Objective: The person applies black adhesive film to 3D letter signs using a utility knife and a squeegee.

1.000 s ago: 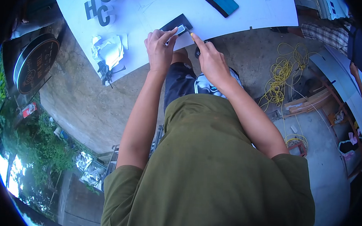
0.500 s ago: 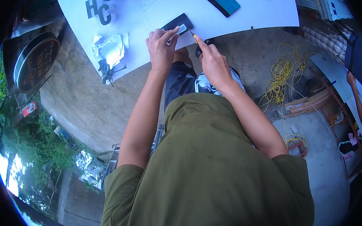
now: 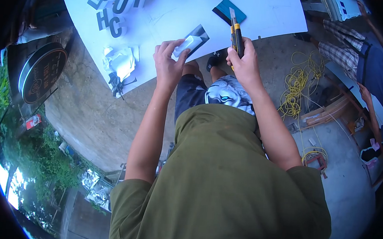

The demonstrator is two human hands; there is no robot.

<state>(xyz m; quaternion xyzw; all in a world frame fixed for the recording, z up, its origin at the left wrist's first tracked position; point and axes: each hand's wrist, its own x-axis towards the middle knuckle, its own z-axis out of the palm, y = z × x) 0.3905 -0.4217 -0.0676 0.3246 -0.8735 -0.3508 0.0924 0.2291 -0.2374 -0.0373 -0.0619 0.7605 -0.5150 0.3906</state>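
Observation:
My left hand (image 3: 168, 60) pinches a small white block (image 3: 188, 45) between thumb and fingers, above the near edge of the white table (image 3: 171, 6). A dark, glossy strip (image 3: 199, 36) lies against the block and sticks out past its far side. In my right hand (image 3: 246, 62) is a yellow and black utility knife (image 3: 236, 35), with fingers wrapped round its handle and the blade pointing away from me. The blade appears over a teal squeegee (image 3: 223, 10) with a dark edge that lies on the table.
Several grey-faced block letters (image 3: 119, 5) stand at the table's far left. Crumpled white paper (image 3: 121, 63) and dark scraps (image 3: 115, 83) sit by its left corner. Tangled yellow cord (image 3: 295, 84) covers floor at right, near another person (image 3: 376, 64). A round sign (image 3: 42, 72) is at left.
My right hand has moved right and swung the knife upright, away from the block. The left hand has turned the block and dark strip, showing more of both. The view has shifted slightly.

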